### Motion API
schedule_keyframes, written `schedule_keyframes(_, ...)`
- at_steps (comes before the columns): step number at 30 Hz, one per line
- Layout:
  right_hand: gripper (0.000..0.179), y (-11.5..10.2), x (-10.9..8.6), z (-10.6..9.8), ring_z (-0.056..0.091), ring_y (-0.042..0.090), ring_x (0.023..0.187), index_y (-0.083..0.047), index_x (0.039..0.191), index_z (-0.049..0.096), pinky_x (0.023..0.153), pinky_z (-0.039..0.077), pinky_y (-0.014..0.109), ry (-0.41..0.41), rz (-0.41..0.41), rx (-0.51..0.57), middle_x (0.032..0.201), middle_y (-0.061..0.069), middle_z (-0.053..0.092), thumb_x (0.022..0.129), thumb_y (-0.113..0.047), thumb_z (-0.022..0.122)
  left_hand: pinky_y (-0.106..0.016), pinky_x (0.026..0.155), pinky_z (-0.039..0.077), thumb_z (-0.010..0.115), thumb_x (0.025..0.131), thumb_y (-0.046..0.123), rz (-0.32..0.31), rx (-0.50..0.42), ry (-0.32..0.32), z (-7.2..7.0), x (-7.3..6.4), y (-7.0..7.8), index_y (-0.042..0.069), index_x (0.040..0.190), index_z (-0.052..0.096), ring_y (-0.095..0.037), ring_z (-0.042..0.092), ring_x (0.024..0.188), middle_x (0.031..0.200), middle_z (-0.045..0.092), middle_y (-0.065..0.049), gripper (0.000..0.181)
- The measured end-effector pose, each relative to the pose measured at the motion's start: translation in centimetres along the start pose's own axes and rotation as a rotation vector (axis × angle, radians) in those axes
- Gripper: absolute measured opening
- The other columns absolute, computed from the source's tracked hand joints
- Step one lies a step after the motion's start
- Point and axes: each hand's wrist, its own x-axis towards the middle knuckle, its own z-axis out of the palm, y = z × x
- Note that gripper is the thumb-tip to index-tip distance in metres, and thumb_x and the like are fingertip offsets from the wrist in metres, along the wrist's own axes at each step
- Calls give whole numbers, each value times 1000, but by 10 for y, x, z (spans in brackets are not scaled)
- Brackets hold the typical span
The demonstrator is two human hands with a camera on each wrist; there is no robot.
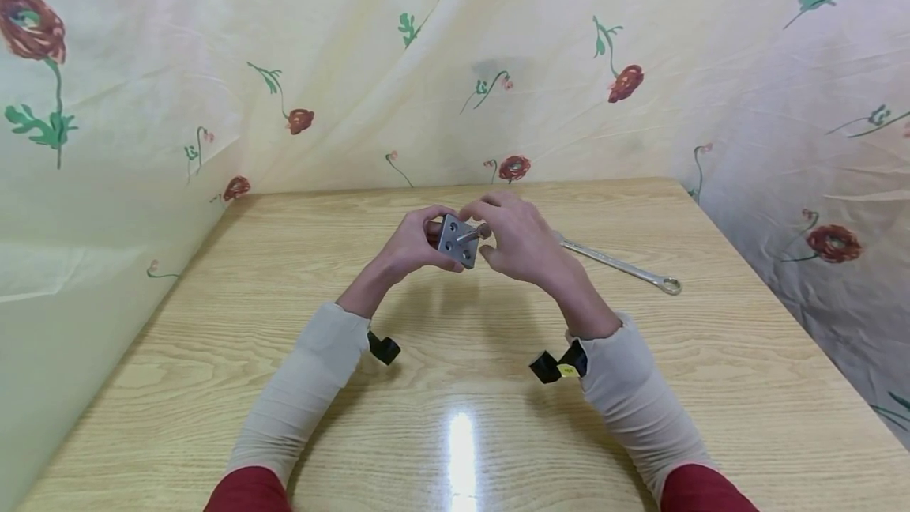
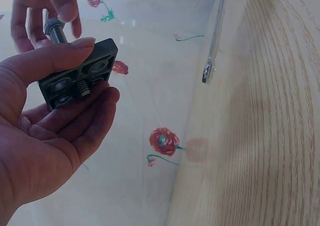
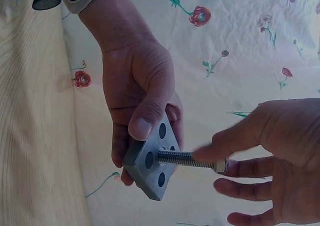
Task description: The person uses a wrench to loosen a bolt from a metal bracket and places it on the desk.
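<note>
My left hand [image 1: 415,243] holds a square grey metal plate [image 3: 145,161] by its edges, thumb on one side and fingers on the other. The plate has several round holes. A threaded hex bolt [image 3: 187,159] passes through its middle, and the threaded end shows on the ribbed far face in the left wrist view. My right hand [image 1: 519,239] is at the bolt's head [image 2: 53,25], its fingers spread loosely around it. A fingertip overlaps the shank in the right wrist view, while the head view shows gaps between the digits and the head.
A long combination wrench [image 1: 618,263] lies on the wooden table [image 1: 213,385], right of my right hand. Flower-patterned cloth [image 1: 355,85] hangs behind the table and along both sides. Black wrist cameras [image 1: 546,367] hang below the sleeves.
</note>
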Motion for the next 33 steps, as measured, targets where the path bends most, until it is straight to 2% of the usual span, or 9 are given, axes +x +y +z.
schedule_keyframes(3, 48, 0, 0, -2, 60, 28, 104, -12, 122, 60, 82, 51, 44, -58, 72, -20, 114, 10, 66, 79, -21, 78, -34, 83, 57, 82, 65, -5, 2, 7, -1, 0, 0, 0, 7, 128, 53, -24, 69, 95, 115, 69, -23, 71)
schedule_keyframes(5, 54, 0, 0, -4, 63, 26, 97, -12, 126, 56, 76, 51, 40, -89, 140, -6, 109, 8, 68, 81, -34, 77, -33, 82, 57, 82, 66, -5, 3, 10, 0, 0, 0, -1, 8, 127, 54, -24, 69, 93, 114, 69, -23, 69)
schedule_keyframes(10, 53, -1, 0, -5, 65, 20, 76, -11, 122, 57, 62, 48, 30, -117, 245, 26, 91, 5, 72, 84, -45, 71, -33, 81, 57, 82, 66, -5, 14, 12, 1, -1, 0, -2, 8, 125, 54, -23, 69, 92, 113, 69, -23, 67)
schedule_keyframes(17, 26, -1, -1, -5, 58, 17, 62, -11, 103, 65, 54, 42, 26, -98, 223, 21, 79, 4, 69, 91, -34, 65, -32, 82, 56, 83, 65, -5, 19, 19, 1, 0, -1, -1, 7, 125, 54, -23, 68, 93, 113, 69, -23, 67)
schedule_keyframes(24, 17, -1, -1, -4, 56, 18, 65, -13, 103, 68, 58, 42, 29, -48, 161, -14, 82, 4, 68, 91, -25, 65, -32, 83, 56, 83, 65, -3, 23, 24, 2, 0, -1, -1, 8, 124, 54, -23, 69, 94, 113, 70, -22, 66)
schedule_keyframes(30, 16, -1, -1, -4, 66, 20, 78, -12, 98, 72, 66, 50, 35, -6, 108, -14, 91, 4, 73, 84, -12, 64, -32, 82, 56, 83, 65, -4, 17, 14, 2, 0, 0, 0, 8, 123, 55, -23, 68, 93, 112, 70, -22, 66)
schedule_keyframes(33, 17, -1, -1, -3, 66, 19, 78, -11, 95, 74, 65, 50, 34, 19, 86, -7, 91, 3, 72, 81, -8, 65, -32, 82, 56, 83, 65, -4, 14, 11, 1, 0, 0, 0, 9, 124, 55, -23, 68, 93, 113, 70, -23, 66)
